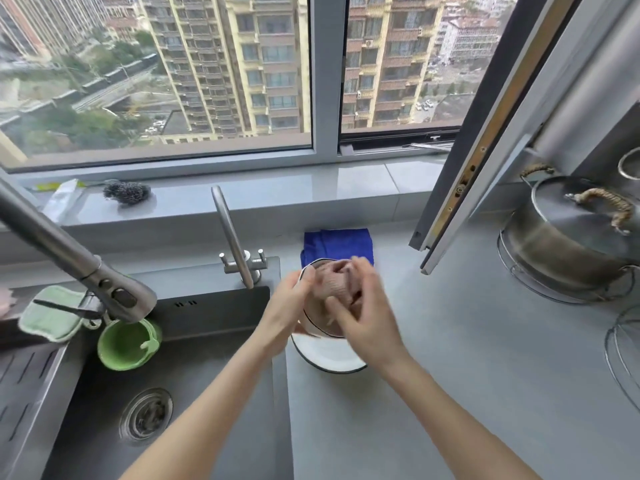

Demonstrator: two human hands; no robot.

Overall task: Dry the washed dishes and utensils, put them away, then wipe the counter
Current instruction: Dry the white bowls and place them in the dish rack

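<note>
A white bowl (306, 275) with a dark rim is held tilted above the grey counter, just right of the sink. My left hand (285, 303) grips its left rim. My right hand (363, 317) presses a pinkish-brown cloth (334, 284) into the bowl, fingers curled round the cloth; the hand is motion-blurred. Under the bowl a white plate (329, 356) with a dark rim lies on the counter. A folded blue cloth (337, 245) lies behind the bowl by the wall.
The dark sink (194, 393) is at left, with two taps (232, 237), a green cup (128, 344) and a green pad (50, 317). A lidded steel pot (571, 237) stands on a wire rack at right. An open window sash (460, 188) juts over the counter. A scourer (127, 192) lies on the sill.
</note>
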